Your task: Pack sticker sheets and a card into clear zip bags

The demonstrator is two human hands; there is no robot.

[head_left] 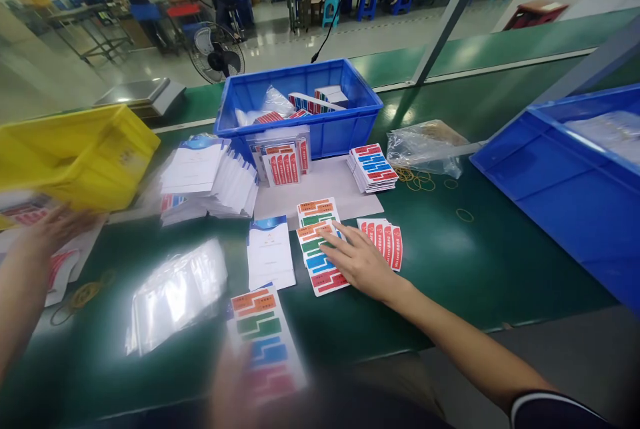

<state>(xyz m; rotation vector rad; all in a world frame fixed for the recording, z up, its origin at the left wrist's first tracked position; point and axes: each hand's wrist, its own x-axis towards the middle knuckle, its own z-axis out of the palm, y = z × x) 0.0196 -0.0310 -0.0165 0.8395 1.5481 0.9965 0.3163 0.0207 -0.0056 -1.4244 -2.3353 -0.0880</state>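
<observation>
My right hand [357, 259] lies with spread fingers on a coloured label sheet [327, 279] with orange, green, blue and red blocks; another such sheet pokes out behind it. Blurred by motion at the bottom, my left hand [233, 372] grips a similar coloured sheet [265, 329] by its left side. Between the two, a white booklet [271, 256] with a blue top rests on the green table. Fanned red labels [393, 246] lie just right of my right hand. Left of my left hand are clear plastic bags [175, 289].
Behind stand a blue bin [330, 136], a booklet stack [215, 179] and a card stack [373, 168]. Another person's hand [55, 232] is by the yellow bin [75, 156]. Rubber bands [415, 179] and a second blue bin [560, 182] are at right.
</observation>
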